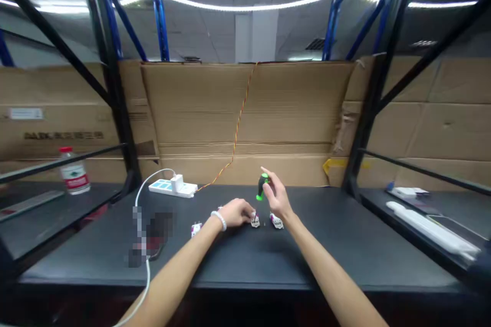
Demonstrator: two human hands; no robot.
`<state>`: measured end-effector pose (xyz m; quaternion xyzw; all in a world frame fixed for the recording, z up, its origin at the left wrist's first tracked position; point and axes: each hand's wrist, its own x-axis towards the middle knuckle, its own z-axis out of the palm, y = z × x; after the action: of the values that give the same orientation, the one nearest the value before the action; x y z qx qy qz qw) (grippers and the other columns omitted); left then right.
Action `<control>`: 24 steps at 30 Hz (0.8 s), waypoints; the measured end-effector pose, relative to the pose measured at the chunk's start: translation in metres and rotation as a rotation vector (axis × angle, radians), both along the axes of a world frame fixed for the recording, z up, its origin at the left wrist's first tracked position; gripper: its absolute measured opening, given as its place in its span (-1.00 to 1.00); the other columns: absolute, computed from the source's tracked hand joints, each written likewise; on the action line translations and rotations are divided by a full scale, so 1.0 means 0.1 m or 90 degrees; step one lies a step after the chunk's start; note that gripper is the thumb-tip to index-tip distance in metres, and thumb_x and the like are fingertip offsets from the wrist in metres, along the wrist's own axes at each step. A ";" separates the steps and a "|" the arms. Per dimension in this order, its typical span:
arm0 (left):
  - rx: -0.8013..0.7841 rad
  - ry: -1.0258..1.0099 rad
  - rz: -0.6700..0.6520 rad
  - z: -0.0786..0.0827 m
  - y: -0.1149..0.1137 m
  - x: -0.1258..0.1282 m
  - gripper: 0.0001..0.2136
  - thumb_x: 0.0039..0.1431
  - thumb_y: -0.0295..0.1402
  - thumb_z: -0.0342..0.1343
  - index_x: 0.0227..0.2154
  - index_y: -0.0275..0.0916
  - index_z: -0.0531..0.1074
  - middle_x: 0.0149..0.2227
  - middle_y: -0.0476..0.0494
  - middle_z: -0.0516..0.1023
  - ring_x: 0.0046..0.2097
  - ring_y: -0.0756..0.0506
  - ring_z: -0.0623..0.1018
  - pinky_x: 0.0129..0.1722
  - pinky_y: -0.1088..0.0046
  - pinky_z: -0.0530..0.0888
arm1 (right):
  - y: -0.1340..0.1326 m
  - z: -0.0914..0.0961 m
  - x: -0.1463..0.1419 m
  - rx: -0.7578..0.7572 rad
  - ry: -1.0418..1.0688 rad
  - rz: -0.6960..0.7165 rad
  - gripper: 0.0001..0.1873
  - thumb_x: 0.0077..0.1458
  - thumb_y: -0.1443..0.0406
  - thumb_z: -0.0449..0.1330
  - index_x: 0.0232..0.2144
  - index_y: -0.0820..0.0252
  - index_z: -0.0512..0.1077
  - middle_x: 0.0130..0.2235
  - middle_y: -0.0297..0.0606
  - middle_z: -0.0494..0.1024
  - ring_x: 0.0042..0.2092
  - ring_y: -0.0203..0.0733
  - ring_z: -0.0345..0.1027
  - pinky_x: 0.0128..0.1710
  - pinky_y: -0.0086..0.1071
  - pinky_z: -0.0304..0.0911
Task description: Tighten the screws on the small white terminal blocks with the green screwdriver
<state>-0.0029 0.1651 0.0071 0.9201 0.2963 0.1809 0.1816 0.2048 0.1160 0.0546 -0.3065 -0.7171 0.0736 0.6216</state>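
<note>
My left hand (238, 212), with a white bead bracelet on the wrist, rests on the dark table (345, 245) with its fingers pinched on a small white part (255, 221). My right hand (276, 195) is raised just right of it and grips a black and green tool (262, 186) held upright above the table. Another small white part (276, 222) lies under my right wrist. A third small white part (196, 228) lies left of my left wrist.
A white power strip (172, 187) with a charger and white cable sits at the back left, with a red-yellow wire (240, 117) running up the cardboard wall. A water bottle (74, 170) stands far left. White flat items (433, 227) lie at right. A blurred dark object (151, 240) lies near left.
</note>
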 end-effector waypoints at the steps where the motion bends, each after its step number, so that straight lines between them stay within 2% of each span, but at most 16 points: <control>1: 0.002 0.000 0.006 0.00 0.00 0.00 -0.82 0.10 -0.51 0.37 -0.24 -0.17 0.75 -0.04 -0.17 0.76 0.01 -0.19 0.71 0.08 0.40 0.56 | 0.00 -0.01 -0.01 -0.003 0.002 -0.004 -0.44 0.34 0.06 0.19 0.32 0.02 0.39 -0.06 -0.17 0.58 -0.12 -0.05 0.51 -0.03 -0.09 0.52; 5: 0.002 0.004 0.017 -0.01 0.01 0.00 -0.81 0.08 -0.50 0.40 -0.24 -0.15 0.75 -0.02 -0.17 0.75 0.03 -0.20 0.71 0.09 0.39 0.55 | 0.02 -0.03 -0.05 -0.018 0.015 -0.022 -0.43 0.32 0.09 0.25 0.33 -0.03 0.39 -0.10 -0.21 0.54 -0.13 -0.07 0.49 -0.03 -0.10 0.52; 9: -0.004 0.007 0.015 -0.01 0.02 0.00 -0.82 0.08 -0.51 0.39 -0.24 -0.17 0.75 -0.02 -0.18 0.75 0.01 -0.20 0.71 0.05 0.40 0.56 | 0.06 -0.04 -0.03 -0.022 0.023 -0.005 -0.48 0.37 0.10 0.17 0.32 -0.01 0.40 -0.02 -0.15 0.47 -0.09 -0.08 0.48 -0.05 -0.14 0.54; 13: -0.005 0.005 0.004 -0.01 0.02 0.01 -0.83 0.09 -0.51 0.39 -0.24 -0.18 0.75 -0.01 -0.18 0.74 0.04 -0.19 0.70 0.08 0.42 0.54 | 0.07 -0.04 0.01 -0.027 0.030 0.044 -0.49 0.45 0.10 0.02 0.34 0.02 0.33 0.00 -0.14 0.54 -0.10 -0.10 0.54 -0.05 -0.15 0.56; 15: -0.008 0.003 0.003 -0.01 0.03 0.01 -0.84 0.11 -0.49 0.40 -0.24 -0.18 0.74 0.00 -0.18 0.74 0.04 -0.18 0.70 0.09 0.42 0.53 | 0.07 -0.05 0.02 -0.028 0.037 0.051 -0.53 0.47 0.09 -0.01 0.30 0.01 0.37 0.01 -0.14 0.55 -0.09 -0.08 0.56 -0.05 -0.13 0.55; 18: -0.012 -0.001 0.008 -0.02 0.02 0.01 -0.84 0.10 -0.49 0.40 -0.23 -0.20 0.74 -0.01 -0.19 0.74 0.01 -0.18 0.70 0.06 0.42 0.55 | 0.06 -0.05 0.03 -0.020 0.049 0.024 -0.59 0.38 0.05 0.15 0.19 -0.01 0.46 0.05 -0.12 0.49 0.00 -0.01 0.51 0.00 -0.09 0.52; 21: -0.014 -0.005 0.008 -0.02 0.02 0.01 -0.84 0.11 -0.50 0.39 -0.23 -0.21 0.74 -0.02 -0.18 0.75 -0.02 -0.17 0.71 0.02 0.44 0.56 | 0.06 -0.05 0.03 -0.006 0.051 -0.008 -0.54 0.23 0.07 0.36 0.13 -0.01 0.52 0.08 -0.11 0.43 0.03 0.01 0.45 0.05 -0.07 0.49; 24: -0.011 -0.008 0.008 -0.02 0.01 0.01 -0.86 0.13 -0.46 0.40 -0.23 -0.20 0.73 -0.02 -0.18 0.75 0.01 -0.17 0.70 0.06 0.43 0.54 | 0.06 -0.03 0.02 0.002 0.037 -0.002 -0.55 0.31 0.10 0.25 0.20 0.01 0.49 0.08 -0.11 0.47 0.06 0.00 0.46 0.07 -0.07 0.48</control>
<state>-0.0023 0.1663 0.0054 0.9153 0.3028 0.1851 0.1903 0.2072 0.1219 0.0514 -0.3044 -0.6982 0.0807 0.6429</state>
